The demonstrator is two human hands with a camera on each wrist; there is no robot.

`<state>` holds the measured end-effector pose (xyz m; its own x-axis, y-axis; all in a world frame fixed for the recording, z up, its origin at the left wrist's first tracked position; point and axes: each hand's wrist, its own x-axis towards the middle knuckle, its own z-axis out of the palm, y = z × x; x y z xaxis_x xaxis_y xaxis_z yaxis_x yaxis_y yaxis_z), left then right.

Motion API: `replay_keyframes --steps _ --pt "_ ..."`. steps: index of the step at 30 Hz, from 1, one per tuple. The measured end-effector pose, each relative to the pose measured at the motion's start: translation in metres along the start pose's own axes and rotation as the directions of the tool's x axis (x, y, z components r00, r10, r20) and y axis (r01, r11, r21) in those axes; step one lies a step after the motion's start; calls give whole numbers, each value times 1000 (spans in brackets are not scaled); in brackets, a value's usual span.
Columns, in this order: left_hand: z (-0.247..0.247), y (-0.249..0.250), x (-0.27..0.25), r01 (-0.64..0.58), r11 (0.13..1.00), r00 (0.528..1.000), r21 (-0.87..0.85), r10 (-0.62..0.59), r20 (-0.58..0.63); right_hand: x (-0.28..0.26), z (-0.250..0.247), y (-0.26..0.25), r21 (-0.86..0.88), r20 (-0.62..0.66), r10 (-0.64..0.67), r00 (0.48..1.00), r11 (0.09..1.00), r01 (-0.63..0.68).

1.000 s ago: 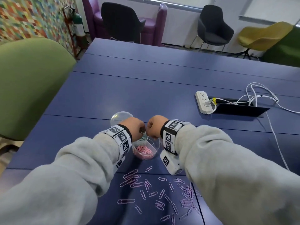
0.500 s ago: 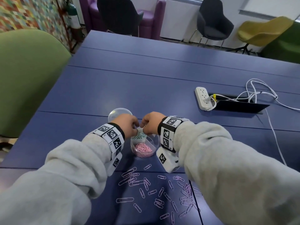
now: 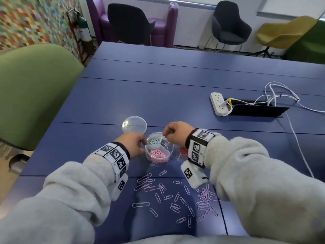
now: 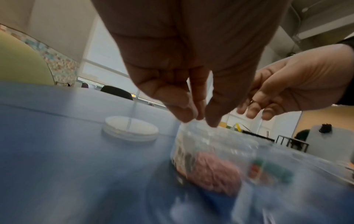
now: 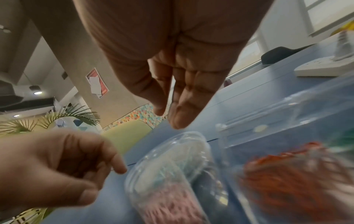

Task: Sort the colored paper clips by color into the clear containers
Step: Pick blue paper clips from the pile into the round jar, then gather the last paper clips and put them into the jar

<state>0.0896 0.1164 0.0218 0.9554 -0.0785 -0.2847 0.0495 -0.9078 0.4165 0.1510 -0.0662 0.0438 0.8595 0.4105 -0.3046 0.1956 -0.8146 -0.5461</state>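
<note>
Two hands sit over the round tub (image 3: 159, 152): left hand (image 3: 134, 144) at its nine o'clock rim, fingertips bunched, contents not discernible; right hand (image 3: 175, 132) at one o'clock, fingers loosely curled, apparently empty. Pink and teal clips fill separate sections. Loose lilac clips (image 3: 174, 198) lie at six o'clock. Recommendation: steady the tub, lift one clip, drop it in the vacant section.

We see a clear, glossy plastic round container (image 3: 159, 152) on our matt blue table (image 3: 158, 95). Our sleeves (image 3: 246, 173) are soft grey fleece.
</note>
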Motion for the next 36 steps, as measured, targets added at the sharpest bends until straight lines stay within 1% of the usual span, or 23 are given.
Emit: replay_keyframes --steps 2,3,6,9,12,13,15,17,20,25,28,30,33,36 --pt "12 -3 -13 -12 999 996 33 9 90 -22 -2 18 42 -20 -3 1000 999 4" --pt "20 -5 -20 -21 998 990 51 14 139 -34 -2 29 34 -16 -10 1000 999 11" --pt "42 -11 -37 -72 990 971 119 43 236 -69 2 66 -76 25 -7 1000 997 9" --pt "56 -16 -51 -78 989 955 128 37 294 -101 9 107 -173 59 84 995 982 -72" --pt "64 -24 -60 -16 992 939 125 -28 343 -129 18 143 -315 99 232 968 930 -191" --pt "66 -26 -61 -3 990 937 139 -46 347 -137 21 153 -329 108 285 952 914 -237" --pt "70 -27 -60 6 987 937 163 -62 343 -151 28 167 -300 118 362 925 901 -314" --pt "72 -22 -59 1 986 939 169 -60 340 -161 36 172 -261 117 382 917 902 -342" --pt "77 -9 -58 -27 986 941 162 -30 336 -164 48 167 -226 134 344 929 924 -309" --pt "90 12 -56 -115 976 950 184 54 308 -155 65 136 -181 180 224 958 965 -191" --pt "96 24 -52 -171 965 942 198 101 320 -148 76 117 -198 227 164 960 973 -119" --pt "94 25 -50 -176 967 948 185 115 298 -146 75 111 -189 237 133 962 978 -88" --pt "84 14 -49 -124 981 975 150 93 204 -152 64 117 -143 192 134 972 984 -107" --pt "79 -4 -52 -93 971 981 220 51 190 -168 55 136 -201 164 200 966 965 -166"
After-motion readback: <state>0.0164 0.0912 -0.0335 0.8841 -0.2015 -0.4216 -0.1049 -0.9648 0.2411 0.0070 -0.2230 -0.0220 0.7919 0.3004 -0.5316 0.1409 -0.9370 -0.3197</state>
